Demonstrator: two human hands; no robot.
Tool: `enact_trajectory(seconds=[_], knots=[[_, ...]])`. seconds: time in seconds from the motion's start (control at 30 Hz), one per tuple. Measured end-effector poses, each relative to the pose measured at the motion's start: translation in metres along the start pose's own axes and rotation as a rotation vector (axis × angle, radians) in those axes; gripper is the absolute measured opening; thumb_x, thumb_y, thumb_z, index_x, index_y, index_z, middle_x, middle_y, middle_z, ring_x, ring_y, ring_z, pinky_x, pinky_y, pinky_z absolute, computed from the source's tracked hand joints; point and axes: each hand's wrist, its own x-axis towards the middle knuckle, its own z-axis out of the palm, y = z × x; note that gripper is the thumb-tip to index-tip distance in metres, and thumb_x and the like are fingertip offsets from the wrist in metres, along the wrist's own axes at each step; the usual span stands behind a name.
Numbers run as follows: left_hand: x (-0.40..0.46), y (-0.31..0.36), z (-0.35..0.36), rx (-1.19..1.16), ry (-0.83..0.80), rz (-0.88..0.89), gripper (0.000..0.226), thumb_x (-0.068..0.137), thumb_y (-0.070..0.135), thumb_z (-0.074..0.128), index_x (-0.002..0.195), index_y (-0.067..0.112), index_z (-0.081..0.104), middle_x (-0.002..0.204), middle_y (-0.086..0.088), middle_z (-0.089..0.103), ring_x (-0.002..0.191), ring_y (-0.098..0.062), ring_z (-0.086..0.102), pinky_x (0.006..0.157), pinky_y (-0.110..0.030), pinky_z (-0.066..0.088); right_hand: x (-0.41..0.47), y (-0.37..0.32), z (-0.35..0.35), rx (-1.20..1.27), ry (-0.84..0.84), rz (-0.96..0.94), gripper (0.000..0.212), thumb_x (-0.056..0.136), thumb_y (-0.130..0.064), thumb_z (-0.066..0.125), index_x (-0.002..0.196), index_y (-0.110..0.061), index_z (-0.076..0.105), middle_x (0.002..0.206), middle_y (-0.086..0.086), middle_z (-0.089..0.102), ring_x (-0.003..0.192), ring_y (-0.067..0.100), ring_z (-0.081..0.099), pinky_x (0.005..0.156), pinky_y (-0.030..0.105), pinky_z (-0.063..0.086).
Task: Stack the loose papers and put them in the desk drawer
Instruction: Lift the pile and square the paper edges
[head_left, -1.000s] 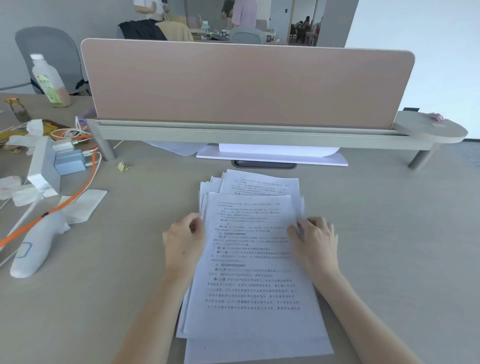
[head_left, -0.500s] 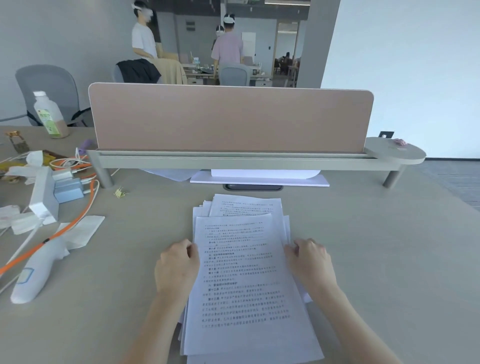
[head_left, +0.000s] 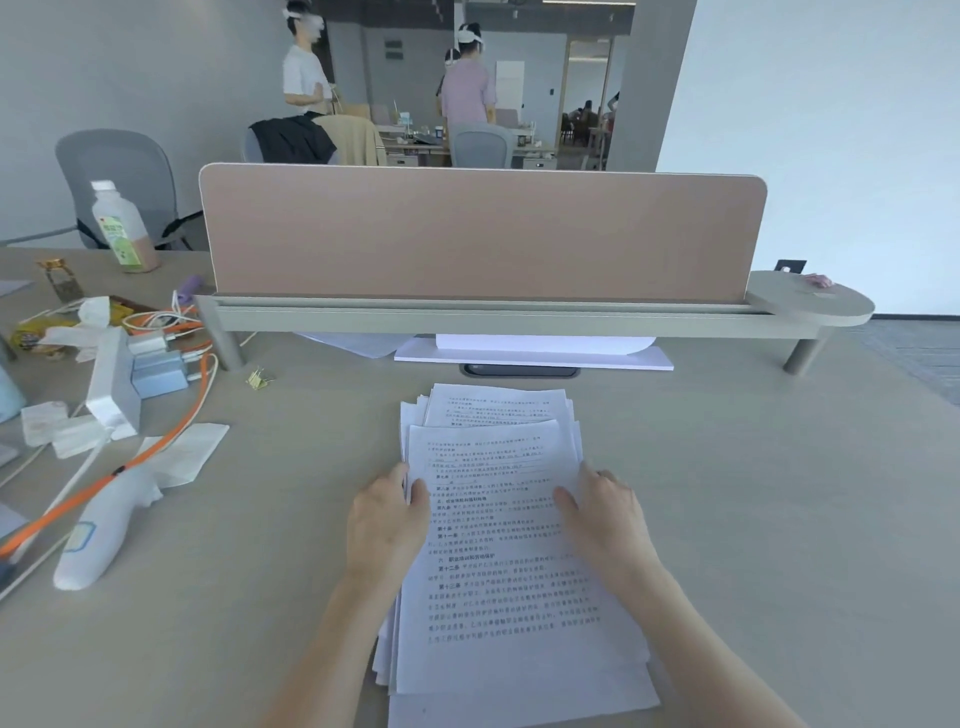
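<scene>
Loose white printed papers lay in an uneven pile at the six o'clock part of the head view, flat on the pale beige tabletop, with sheet edges fanned out at the top and along the left side. The left hand rested at the pile's left edge, at about nine o'clock from the pile's middle, fingers curled onto the top sheet and pinching its margin. The right hand sat at the right edge, at three o'clock, fingers bent against the side of the papers and the thumb lying on the top sheet. Both hands were closed loosely on the pile.

At twelve o'clock stood a pink fabric divider panel on a grey raised shelf, with a flat white board under the shelf. At nine o'clock lay a white handheld device, an orange cable crossing it, a light blue charger block and a small gold binder clip. At ten o'clock a plastic drink bottle with a green label stood upright, with a grey office chair behind it.
</scene>
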Motion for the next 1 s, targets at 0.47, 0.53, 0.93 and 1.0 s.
enact_trajectory(seconds=[0.47,0.53,0.93,1.0], knots=[[-0.003,0.009,-0.009,-0.346,-0.111,-0.095,0.016,0.092,0.017,0.056,0.094,0.030,0.065,0.083,0.024,0.062,0.080,0.001,0.060,0.065,-0.013,0.040,0.007,0.019,-0.015,0.825,-0.202,0.208,0.018,0.090,-0.003,0.061,0.103,-0.006,0.073,0.100,0.008,0.081,0.090,0.027,0.078,0.084,0.044,0.063],[-0.002,0.009,-0.008,-0.348,-0.113,-0.095,0.015,0.091,0.018,0.058,0.095,0.031,0.063,0.084,0.024,0.063,0.086,-0.008,0.062,0.069,-0.017,0.042,0.005,0.019,-0.014,0.832,-0.206,0.161,0.025,0.089,-0.001,0.059,0.110,-0.011,0.070,0.102,0.004,0.080,0.091,0.023,0.078,0.080,0.040,0.064],[0.009,0.012,-0.032,-0.861,-0.554,-0.151,0.036,0.088,0.028,0.072,0.121,0.015,0.070,0.120,-0.008,0.074,0.114,-0.025,0.069,0.102,-0.044,0.047,0.006,0.015,-0.036,1.230,-0.098,0.097,0.025,0.095,-0.003,0.063,0.119,0.000,0.067,0.113,0.018,0.077,0.103,0.040,0.074,0.093,0.062,0.055],[0.008,0.020,-0.037,-0.893,-0.513,-0.102,0.026,0.094,0.015,0.063,0.117,0.009,0.071,0.115,-0.009,0.076,0.112,-0.027,0.070,0.095,-0.039,0.052,0.006,0.008,-0.045,1.222,-0.057,0.054,0.023,0.095,-0.005,0.065,0.118,-0.003,0.067,0.112,0.014,0.079,0.102,0.036,0.076,0.092,0.059,0.057]])
